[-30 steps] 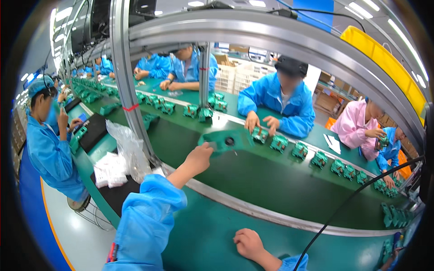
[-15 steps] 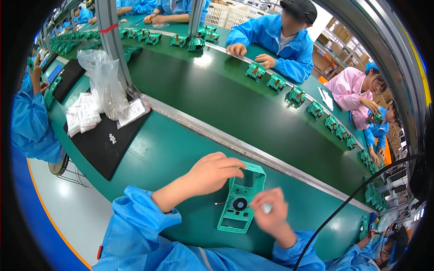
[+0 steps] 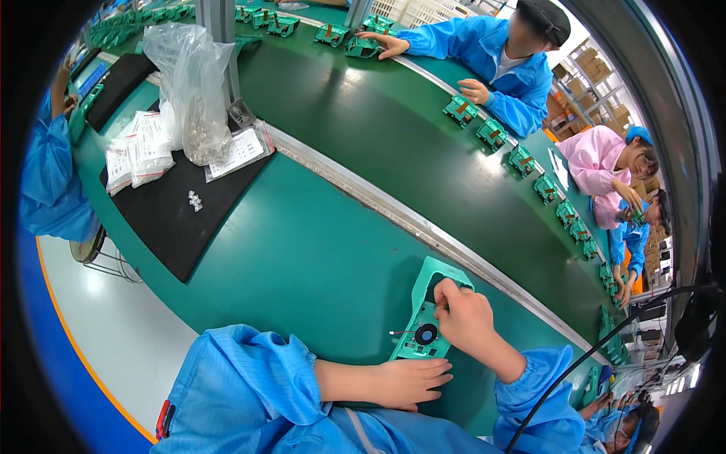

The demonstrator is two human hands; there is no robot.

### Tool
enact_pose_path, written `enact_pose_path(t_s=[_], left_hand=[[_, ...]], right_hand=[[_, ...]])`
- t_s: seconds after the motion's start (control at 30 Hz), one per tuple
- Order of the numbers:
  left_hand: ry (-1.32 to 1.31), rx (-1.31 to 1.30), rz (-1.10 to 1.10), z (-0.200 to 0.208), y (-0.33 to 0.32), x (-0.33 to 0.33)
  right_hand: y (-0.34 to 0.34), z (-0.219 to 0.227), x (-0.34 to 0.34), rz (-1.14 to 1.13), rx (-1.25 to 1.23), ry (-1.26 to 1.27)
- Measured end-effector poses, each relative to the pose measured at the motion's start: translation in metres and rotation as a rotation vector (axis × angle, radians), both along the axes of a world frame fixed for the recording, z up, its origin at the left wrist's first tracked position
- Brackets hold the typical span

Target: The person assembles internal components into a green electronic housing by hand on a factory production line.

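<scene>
A green plastic housing [image 3: 425,286] lies on the bench in front of me. A small round black fan [image 3: 426,334] sits in it, its thin lead with a white plug sticking out to the left. My left hand [image 3: 412,380] lies at the housing's near end, fingers stretched out and partly covering that end. Over the housing's right side is my right hand [image 3: 470,321], its thumb and fingers pinched together just beyond the fan. What is between those fingertips, if anything, is hidden.
On a black mat [image 3: 170,242] to the left are a large clear plastic bag [image 3: 198,106], smaller labelled bags [image 3: 144,155] and tiny white pieces [image 3: 195,200]. Beyond a metal rail [image 3: 363,193] runs a green belt with several green housings [image 3: 491,134]. A black cable [image 3: 578,359] crosses at right.
My left hand has moved from the housing's far end to its near end and flattened. My right hand, earlier beside the housing with a small whitish thing, has come over it.
</scene>
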State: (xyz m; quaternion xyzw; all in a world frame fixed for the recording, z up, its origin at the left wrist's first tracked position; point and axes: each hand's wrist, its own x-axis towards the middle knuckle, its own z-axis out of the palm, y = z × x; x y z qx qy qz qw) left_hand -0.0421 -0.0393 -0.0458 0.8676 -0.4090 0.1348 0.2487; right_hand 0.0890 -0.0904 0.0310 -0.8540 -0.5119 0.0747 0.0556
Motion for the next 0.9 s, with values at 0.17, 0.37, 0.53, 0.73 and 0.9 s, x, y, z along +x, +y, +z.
enact_pose_path(t_s=[0.17, 0.37, 0.53, 0.73, 0.9], left_hand=[[-0.001, 0.147, 0.007, 0.004, 0.001, 0.001], [0.049, 0.185, -0.004, 0.012, 0.002, 0.001], [0.059, 0.147, 0.000, 0.006, 0.000, 0.000], [0.040, 0.111, 0.006, 0.008, 0.000, 0.002], [0.031, 0.106, 0.010, 0.006, 0.001, 0.002]], right_hand=[[0.005, 0.000, -0.003, 0.009, -0.032, -0.024], [0.012, 0.007, -0.009, -0.001, -0.123, -0.081], [0.012, 0.005, -0.003, 0.037, -0.177, -0.054], [0.005, 0.007, -0.003, 0.022, -0.093, 0.037], [0.007, 0.002, -0.001, -0.007, -0.019, 0.097]])
